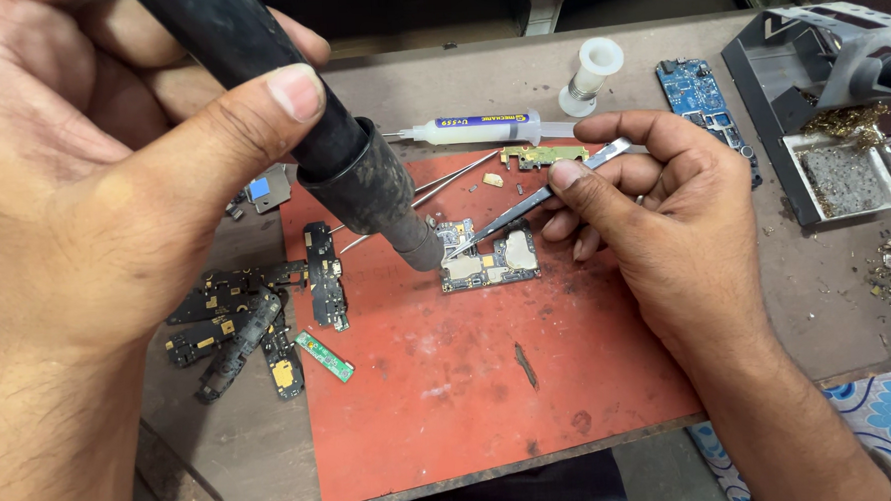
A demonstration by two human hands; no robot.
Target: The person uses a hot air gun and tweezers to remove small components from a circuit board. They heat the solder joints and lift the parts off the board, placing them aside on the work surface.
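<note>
one small circuit board (pixel 488 259) lies near the middle of the red work mat (pixel 452 400), with metal shields on its face. the nozzle of a black hot-air wand (pixel 362 174) hangs just above the board's left end, and the tips of the tweezers (pixel 534 202) touch the board beside the nozzle. the left hand (pixel 92 186) is wrapped around the wand's handle, thumb pressed along it; the right hand (pixel 663 191) pinches the tweezers between thumb and fingers

around the board: two thin probes (pixel 452 180) lie crossed on the mat behind the nozzle, a flux syringe (pixel 480 130) rests past the mat's far edge, a gold-coloured small board (pixel 542 155) sits just by it, and a heap of dark board pieces (pixel 249 329) spreads over the mat's left edge. a blue board (pixel 697 89) and a solder reel (pixel 590 74) lie further back, a tool stand (pixel 819 94) at the right

as i judge it, the risk is heat held too long in one spot, which could lift neighbouring parts; a nudge from the tweezers could also slide the loose board, since nothing visible clamps it
</note>
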